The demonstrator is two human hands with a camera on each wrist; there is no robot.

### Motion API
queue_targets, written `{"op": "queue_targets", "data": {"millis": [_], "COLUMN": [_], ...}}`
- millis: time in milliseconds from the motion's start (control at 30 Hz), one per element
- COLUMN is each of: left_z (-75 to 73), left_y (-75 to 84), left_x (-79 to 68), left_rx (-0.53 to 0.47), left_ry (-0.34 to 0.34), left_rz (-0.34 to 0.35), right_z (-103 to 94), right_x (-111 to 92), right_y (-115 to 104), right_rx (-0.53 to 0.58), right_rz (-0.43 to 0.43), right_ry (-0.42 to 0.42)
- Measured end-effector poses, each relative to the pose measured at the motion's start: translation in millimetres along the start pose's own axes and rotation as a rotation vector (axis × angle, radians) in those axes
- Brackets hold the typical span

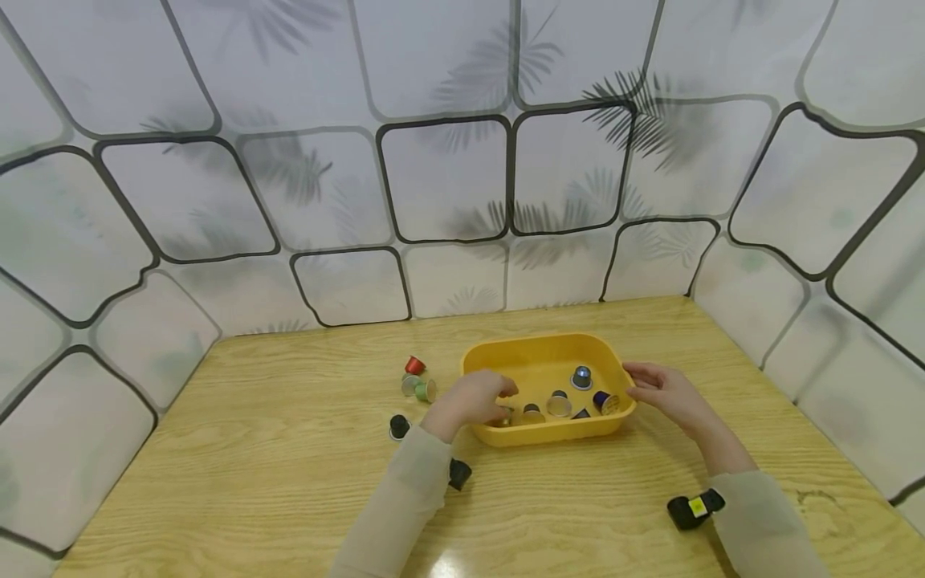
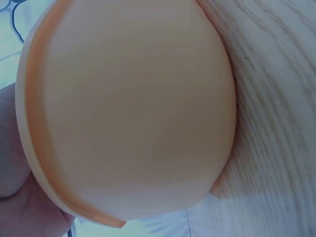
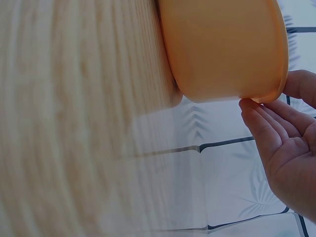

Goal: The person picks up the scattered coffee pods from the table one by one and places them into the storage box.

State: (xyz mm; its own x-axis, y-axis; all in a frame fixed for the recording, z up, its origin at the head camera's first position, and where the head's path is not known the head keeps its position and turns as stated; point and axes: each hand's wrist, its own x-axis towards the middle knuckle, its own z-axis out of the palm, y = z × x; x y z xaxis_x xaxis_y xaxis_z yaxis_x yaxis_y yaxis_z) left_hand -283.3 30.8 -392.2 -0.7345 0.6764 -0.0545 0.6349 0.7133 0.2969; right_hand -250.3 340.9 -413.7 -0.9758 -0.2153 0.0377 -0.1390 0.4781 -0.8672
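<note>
In the head view a yellow plastic bin stands on the wooden table with several coffee capsules in it. Among them are a blue capsule at the back and a purple one by the right end. My left hand reaches over the left end, fingers down inside beside a capsule. Whether they grip it is hidden; the bin's wall covers most of the hand in the left wrist view. At the right end, my right hand pinches the rim, its fingers beneath the lip outside.
Left of the bin, a red capsule, a green capsule and a pale capsule lie close together. Nearer the left sleeve stands a black capsule. Patterned fabric walls border the table's back and sides.
</note>
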Motion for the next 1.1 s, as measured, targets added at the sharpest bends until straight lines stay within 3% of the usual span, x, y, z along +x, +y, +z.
{"op": "queue_targets", "data": {"millis": [433, 1100], "left_z": [-0.5, -2.8], "left_y": [-3.6, -10.6], "left_x": [-6.3, -16.7], "left_rx": [-0.07, -0.169], "left_ry": [0.155, 0.317], "left_rz": [0.063, 0.108], "right_z": [0.2, 0.3], "right_x": [0.2, -1.4], "right_y": [1.1, -0.8], "right_rx": [-0.006, -0.007], "right_rz": [-0.012, -0.007], "right_ry": [0.005, 0.002]}}
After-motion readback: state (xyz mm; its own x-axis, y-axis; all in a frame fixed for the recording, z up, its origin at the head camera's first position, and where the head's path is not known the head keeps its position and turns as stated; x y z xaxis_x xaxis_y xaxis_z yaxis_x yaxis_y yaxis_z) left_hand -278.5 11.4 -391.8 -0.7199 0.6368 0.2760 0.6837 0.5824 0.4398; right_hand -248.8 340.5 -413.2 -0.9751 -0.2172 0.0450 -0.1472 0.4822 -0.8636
